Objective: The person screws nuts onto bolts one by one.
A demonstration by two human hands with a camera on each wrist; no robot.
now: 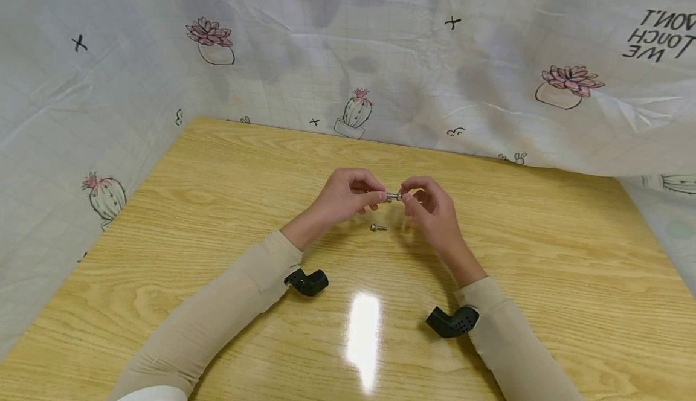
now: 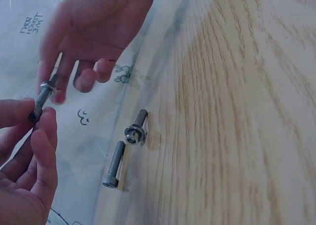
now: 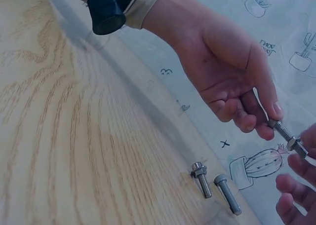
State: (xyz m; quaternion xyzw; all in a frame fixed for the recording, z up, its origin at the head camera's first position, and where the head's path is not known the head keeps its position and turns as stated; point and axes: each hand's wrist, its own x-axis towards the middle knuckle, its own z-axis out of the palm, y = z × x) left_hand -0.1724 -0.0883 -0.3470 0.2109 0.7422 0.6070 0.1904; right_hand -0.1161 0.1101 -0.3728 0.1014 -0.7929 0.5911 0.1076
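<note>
While your left hand [image 1: 342,198] pinches a bolt [image 3: 283,130], your right hand [image 1: 437,214] pinches its other end, near the nut [image 3: 292,143].

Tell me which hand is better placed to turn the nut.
Likely the right hand: it is nearer the nut, while the left hand pinches the bolt towards its other end.

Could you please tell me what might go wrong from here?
The held bolt might slip, since the left hand pinches it with fingertips. The nut on it could bind if turned askew. The bare bolt and nut-fitted bolt lying on the table might roll if knocked.
</note>
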